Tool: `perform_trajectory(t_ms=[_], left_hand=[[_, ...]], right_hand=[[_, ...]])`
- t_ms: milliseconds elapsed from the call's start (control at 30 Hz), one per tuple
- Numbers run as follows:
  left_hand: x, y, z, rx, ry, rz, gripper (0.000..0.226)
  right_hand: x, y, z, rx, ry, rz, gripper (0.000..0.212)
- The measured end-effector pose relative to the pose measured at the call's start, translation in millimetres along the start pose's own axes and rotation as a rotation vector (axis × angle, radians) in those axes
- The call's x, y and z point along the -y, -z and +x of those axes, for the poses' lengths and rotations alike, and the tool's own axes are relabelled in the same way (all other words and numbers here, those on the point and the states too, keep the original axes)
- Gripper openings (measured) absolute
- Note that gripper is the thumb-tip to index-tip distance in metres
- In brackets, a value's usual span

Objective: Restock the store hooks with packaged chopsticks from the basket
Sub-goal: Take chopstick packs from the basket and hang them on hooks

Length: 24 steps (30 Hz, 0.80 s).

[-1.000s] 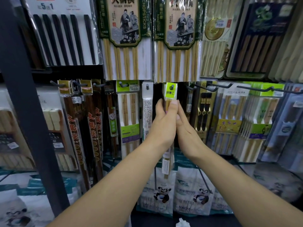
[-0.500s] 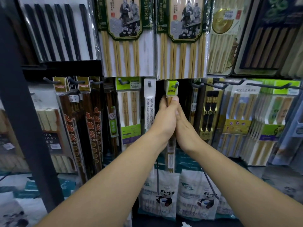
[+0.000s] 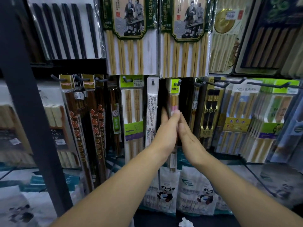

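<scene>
A narrow chopstick pack [image 3: 174, 102] with a lime-green header hangs from a dark hook [image 3: 179, 82] in the middle of the lower row. My left hand [image 3: 166, 131] holds the pack just under the pink band, thumb on the front and fingers blurred behind its left edge. My right hand [image 3: 188, 136] lies against the pack's right side with straight fingers, gripping nothing. The pack's lower end shows below my hands. The basket is out of view.
Neighbouring hooks carry a white narrow pack [image 3: 152, 112], a green-labelled bamboo pack [image 3: 132, 115] and black-gold packs [image 3: 211, 112]. Large bamboo sets [image 3: 183, 46] hang above. A dark shelf post [image 3: 27, 95] stands at left; panda-printed bags [image 3: 164, 192] hang below.
Both hands have slid down the pack, baring its header and pink band, and the header now sits on the hook. My right hand has opened away from the pack.
</scene>
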<state>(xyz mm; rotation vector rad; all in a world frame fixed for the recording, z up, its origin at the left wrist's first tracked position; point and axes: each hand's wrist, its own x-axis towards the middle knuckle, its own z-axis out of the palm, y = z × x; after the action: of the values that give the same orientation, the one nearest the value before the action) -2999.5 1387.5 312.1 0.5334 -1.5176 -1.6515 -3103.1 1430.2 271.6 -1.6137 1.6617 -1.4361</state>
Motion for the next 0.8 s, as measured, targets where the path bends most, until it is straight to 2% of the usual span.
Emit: perform_trajectory(t_ms=[133,233,267,333,367,400,500,600,700,800], left_hand=[[31,9,-48,-0.025,0.178,0.165,0.08],[68,23,-93,0.002,0.304,0.254,0.082],[81,30,-108,0.024,0.323,0.282,0.074],[110,48,-135,0.061,0.354,0.355,0.034],[123,60,-146,0.041,0.378,0.397,0.016],[135,73,-158,-0.003,0.404,0.441,0.005],[177,120,-190,-0.156,0.49,0.59,0.009],[218,165,-223,-0.325,0.586,0.736,0.003],[257,197,-248,-0.446,0.678,0.926,0.025],[282,219,-275,-0.498,0.785,0.911,0.045]], right_hand=[[-19,-3,-43,-0.113,-0.112,0.04,0.084],[-43,-16,-82,-0.199,-0.158,0.007,0.062],[-52,-22,-96,-0.213,-0.181,-0.013,0.048],[-75,-38,-125,-0.213,-0.246,-0.062,0.014],[-87,-47,-139,-0.194,-0.282,-0.079,0.009],[-101,-57,-155,-0.161,-0.325,-0.097,0.012],[-139,-93,-202,-0.013,-0.427,-0.187,0.015],[-177,-135,-246,0.204,-0.546,-0.244,0.016],[-210,-172,-279,0.392,-0.654,-0.285,0.009],[-239,-196,-305,0.538,-0.734,-0.341,0.016]])
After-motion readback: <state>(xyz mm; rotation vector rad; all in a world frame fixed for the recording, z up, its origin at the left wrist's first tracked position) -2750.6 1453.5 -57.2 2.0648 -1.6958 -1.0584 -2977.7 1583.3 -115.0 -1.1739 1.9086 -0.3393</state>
